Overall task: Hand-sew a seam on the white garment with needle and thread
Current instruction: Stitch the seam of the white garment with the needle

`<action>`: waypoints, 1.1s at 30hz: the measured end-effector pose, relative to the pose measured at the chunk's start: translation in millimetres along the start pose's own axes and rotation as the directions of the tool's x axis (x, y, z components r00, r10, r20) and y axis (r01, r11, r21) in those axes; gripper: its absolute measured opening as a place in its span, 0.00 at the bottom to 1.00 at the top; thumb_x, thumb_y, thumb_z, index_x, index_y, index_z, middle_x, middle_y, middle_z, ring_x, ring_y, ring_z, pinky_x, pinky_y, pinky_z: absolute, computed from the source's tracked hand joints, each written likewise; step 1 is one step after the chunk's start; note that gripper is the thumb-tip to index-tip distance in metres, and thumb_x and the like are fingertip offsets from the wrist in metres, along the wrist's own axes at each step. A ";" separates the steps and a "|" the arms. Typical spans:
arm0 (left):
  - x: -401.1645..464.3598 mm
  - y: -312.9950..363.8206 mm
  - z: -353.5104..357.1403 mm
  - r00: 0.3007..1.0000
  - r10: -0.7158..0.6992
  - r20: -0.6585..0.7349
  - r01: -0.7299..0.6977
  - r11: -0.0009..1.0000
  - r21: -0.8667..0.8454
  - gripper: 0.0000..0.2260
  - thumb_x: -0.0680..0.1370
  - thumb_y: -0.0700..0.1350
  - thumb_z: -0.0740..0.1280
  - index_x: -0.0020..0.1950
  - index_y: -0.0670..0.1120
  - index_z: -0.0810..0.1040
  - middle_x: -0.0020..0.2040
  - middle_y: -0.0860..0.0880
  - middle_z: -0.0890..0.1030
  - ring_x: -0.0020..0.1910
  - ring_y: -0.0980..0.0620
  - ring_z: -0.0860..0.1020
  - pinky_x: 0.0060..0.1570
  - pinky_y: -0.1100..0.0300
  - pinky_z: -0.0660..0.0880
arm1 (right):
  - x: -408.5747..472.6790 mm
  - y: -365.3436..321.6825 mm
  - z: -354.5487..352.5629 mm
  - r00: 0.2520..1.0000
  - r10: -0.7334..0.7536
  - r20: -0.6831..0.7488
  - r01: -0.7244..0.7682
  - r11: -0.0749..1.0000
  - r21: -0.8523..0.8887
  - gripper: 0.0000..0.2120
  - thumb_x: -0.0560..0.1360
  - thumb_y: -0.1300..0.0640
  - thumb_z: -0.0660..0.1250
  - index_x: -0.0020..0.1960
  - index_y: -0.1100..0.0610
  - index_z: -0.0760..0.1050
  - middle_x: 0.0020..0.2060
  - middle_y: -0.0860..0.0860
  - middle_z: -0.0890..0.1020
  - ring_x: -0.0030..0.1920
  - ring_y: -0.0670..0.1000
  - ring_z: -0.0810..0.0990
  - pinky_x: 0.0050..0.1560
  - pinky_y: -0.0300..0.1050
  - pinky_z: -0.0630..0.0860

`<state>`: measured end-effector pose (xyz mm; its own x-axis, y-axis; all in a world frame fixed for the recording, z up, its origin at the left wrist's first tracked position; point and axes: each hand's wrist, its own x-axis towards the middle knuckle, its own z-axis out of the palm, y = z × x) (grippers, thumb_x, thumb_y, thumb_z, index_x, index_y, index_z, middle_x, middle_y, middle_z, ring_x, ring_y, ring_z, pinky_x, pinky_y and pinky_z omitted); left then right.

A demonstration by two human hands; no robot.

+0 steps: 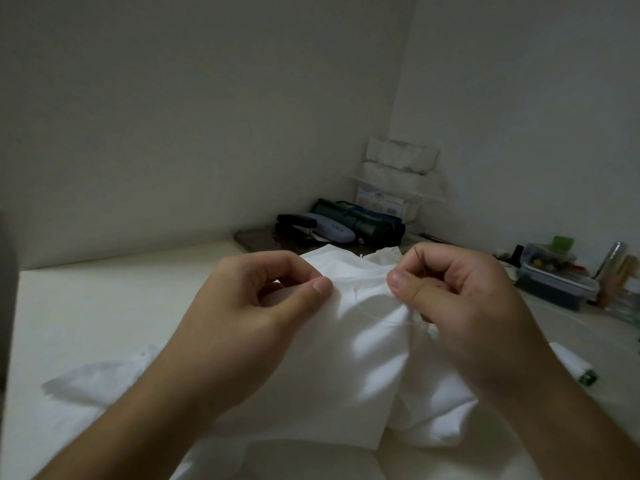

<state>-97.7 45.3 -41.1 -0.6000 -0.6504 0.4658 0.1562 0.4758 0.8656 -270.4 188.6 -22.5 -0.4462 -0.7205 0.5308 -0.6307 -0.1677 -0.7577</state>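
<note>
The white garment is lying bunched on the pale table and rising between both hands, which are holding its upper edge up in front of the camera; the left hand is pinching the cloth between thumb and curled forefinger at the left side of the fold; the right hand is gripping the cloth at the right side with thumb pressing onto it and fingers curling over, and a thin dark needle is showing slantwise against those fingers, though exactly how it is being held is too small to tell; a faint thread is looping across the fabric between the hands; a spool of white thread with a green end is lying on the table just right of the right forearm; farther back, in the corner, a dark stapler, a grey-blue case and a dark green roll are sitting together; a clear lidded box of small items is standing at the right edge.
</note>
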 end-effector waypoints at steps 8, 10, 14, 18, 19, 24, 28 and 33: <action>-0.3 -3.2 1.4 0.989 0.149 0.000 -0.148 0.986 0.075 0.06 0.80 0.52 0.75 0.43 0.54 0.85 0.33 0.55 0.83 0.29 0.62 0.76 0.30 0.69 0.69 | -4.6 -5.3 1.2 0.993 -0.064 -0.103 0.065 0.998 0.013 0.14 0.83 0.52 0.60 0.54 0.48 0.85 0.27 0.57 0.63 0.30 0.61 0.61 0.31 0.57 0.61; -0.2 -4.4 1.4 0.985 0.175 0.003 -0.175 0.980 0.095 0.05 0.77 0.54 0.72 0.44 0.55 0.85 0.35 0.55 0.84 0.31 0.61 0.79 0.32 0.68 0.71 | -6.0 -9.4 2.5 0.983 -0.120 -0.140 0.125 0.992 0.032 0.13 0.85 0.57 0.63 0.58 0.46 0.85 0.29 0.62 0.65 0.31 0.63 0.63 0.31 0.55 0.62; -1.0 -4.9 1.3 0.974 0.225 0.003 -0.224 0.966 0.130 0.06 0.77 0.53 0.71 0.43 0.54 0.85 0.37 0.57 0.85 0.36 0.61 0.82 0.35 0.71 0.71 | -8.7 -17.4 4.4 0.973 -0.175 -0.152 0.204 0.956 0.208 0.10 0.80 0.57 0.66 0.60 0.51 0.80 0.31 0.59 0.78 0.31 0.57 0.71 0.32 0.40 0.69; -1.9 -3.8 1.7 0.963 0.270 0.004 -0.268 0.953 0.144 0.05 0.78 0.51 0.71 0.43 0.54 0.85 0.40 0.57 0.86 0.40 0.58 0.83 0.38 0.70 0.74 | -14.1 -21.4 2.8 0.958 -0.269 -0.103 0.283 0.946 0.159 0.03 0.78 0.58 0.69 0.46 0.54 0.80 0.29 0.57 0.80 0.29 0.58 0.77 0.31 0.43 0.72; -2.1 -3.6 1.8 0.962 0.274 0.001 -0.272 0.953 0.134 0.05 0.78 0.51 0.71 0.43 0.54 0.85 0.40 0.57 0.86 0.40 0.58 0.83 0.38 0.70 0.74 | -15.4 -22.5 2.8 0.947 -0.307 -0.097 0.315 0.945 0.090 0.04 0.77 0.58 0.71 0.43 0.55 0.81 0.29 0.56 0.80 0.29 0.56 0.76 0.30 0.44 0.73; -1.6 -3.6 2.6 0.962 0.272 0.003 -0.272 0.960 0.061 0.05 0.77 0.50 0.72 0.44 0.51 0.86 0.38 0.53 0.85 0.36 0.62 0.81 0.36 0.68 0.73 | -15.4 -20.4 7.0 0.949 -0.314 -0.031 0.311 0.947 -0.079 0.07 0.74 0.59 0.75 0.38 0.53 0.83 0.26 0.50 0.74 0.28 0.48 0.70 0.30 0.39 0.67; -1.3 -3.7 2.7 0.962 0.271 0.013 -0.271 0.961 0.048 0.06 0.77 0.50 0.72 0.45 0.51 0.86 0.39 0.52 0.86 0.38 0.58 0.83 0.37 0.65 0.75 | -13.8 -18.0 9.6 0.952 -0.307 -0.008 0.302 0.941 -0.155 0.07 0.74 0.59 0.74 0.38 0.51 0.81 0.32 0.48 0.74 0.32 0.49 0.71 0.35 0.36 0.67; -1.9 -2.7 2.2 0.970 0.240 0.036 -0.241 0.970 0.022 0.06 0.77 0.50 0.72 0.45 0.51 0.87 0.39 0.52 0.86 0.39 0.59 0.83 0.38 0.67 0.75 | -13.2 -17.7 11.1 0.967 -0.252 -0.036 0.243 0.957 -0.160 0.05 0.73 0.55 0.75 0.39 0.51 0.81 0.42 0.49 0.76 0.39 0.53 0.74 0.38 0.43 0.72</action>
<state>-98.7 46.6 -44.8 -0.5731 -0.4950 0.6531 0.2793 0.6313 0.7235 -246.2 193.6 -20.3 -0.2956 -0.6306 0.7176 -0.8135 -0.2277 -0.5352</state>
